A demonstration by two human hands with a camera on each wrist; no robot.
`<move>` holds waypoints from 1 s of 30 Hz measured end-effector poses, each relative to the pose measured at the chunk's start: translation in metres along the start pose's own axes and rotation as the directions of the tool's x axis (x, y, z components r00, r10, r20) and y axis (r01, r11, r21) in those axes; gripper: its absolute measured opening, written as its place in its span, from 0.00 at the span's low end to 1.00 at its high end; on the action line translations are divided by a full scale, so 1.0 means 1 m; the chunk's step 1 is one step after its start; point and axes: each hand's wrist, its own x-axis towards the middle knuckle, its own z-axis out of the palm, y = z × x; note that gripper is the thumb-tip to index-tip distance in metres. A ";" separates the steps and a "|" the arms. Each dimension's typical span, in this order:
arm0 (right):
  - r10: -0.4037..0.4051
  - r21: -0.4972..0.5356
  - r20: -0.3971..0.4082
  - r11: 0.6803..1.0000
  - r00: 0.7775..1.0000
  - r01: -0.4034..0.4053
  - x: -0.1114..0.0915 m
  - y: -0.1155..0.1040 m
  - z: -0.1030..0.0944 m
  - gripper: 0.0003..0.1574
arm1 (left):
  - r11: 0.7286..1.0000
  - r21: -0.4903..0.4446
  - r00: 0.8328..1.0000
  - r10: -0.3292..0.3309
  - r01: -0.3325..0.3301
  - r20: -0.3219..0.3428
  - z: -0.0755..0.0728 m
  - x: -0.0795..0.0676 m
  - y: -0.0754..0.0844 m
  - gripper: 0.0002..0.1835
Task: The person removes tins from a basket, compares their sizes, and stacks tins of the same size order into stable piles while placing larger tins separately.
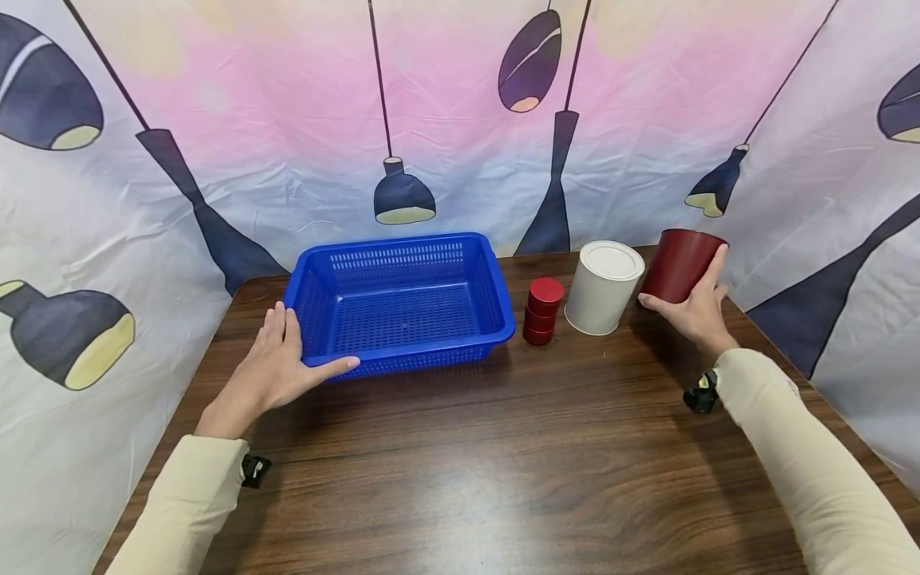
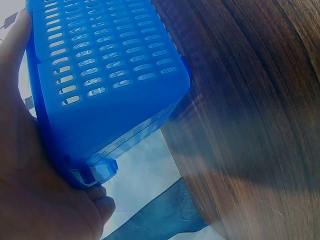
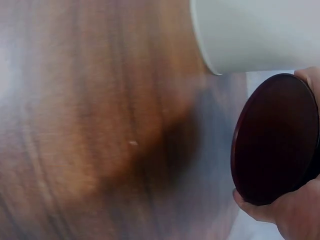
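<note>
A blue plastic basket (image 1: 402,357) with slotted walls sits at the back left of the table. My left hand (image 1: 276,363) touches its front left corner, fingers straight and thumb lying along the front rim; the left wrist view shows the basket's slotted wall (image 2: 115,95) close up. My right hand (image 1: 693,315) grips a dark red can (image 1: 679,263), thumb on the near side and fingers on the far right side. The can is tilted, and its round base (image 3: 275,140) is seen off the table in the right wrist view. Nothing shows inside the basket.
A white can (image 1: 604,291) with a lid stands just left of the dark red can. Left of that is a stack of small red round tins (image 1: 542,311). Behind the brown wooden table (image 1: 460,463) hangs a cloth (image 1: 460,96) printed with lamps.
</note>
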 end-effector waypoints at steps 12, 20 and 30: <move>-0.065 -0.041 -0.025 0.997 0.998 0.064 -0.010 0.015 0.015 0.88 | 1.000 0.001 1.000 -0.005 0.005 0.004 0.002 0.001 0.000 0.74; -0.063 -0.094 -0.057 0.994 0.996 0.057 -0.016 0.017 0.020 0.87 | 1.000 0.003 1.000 -0.001 0.001 0.003 0.000 0.002 -0.001 0.74; -0.122 -0.099 -0.113 0.989 0.986 0.111 -0.028 0.023 0.030 0.85 | 1.000 -0.002 1.000 0.000 0.000 -0.002 0.000 0.001 -0.001 0.74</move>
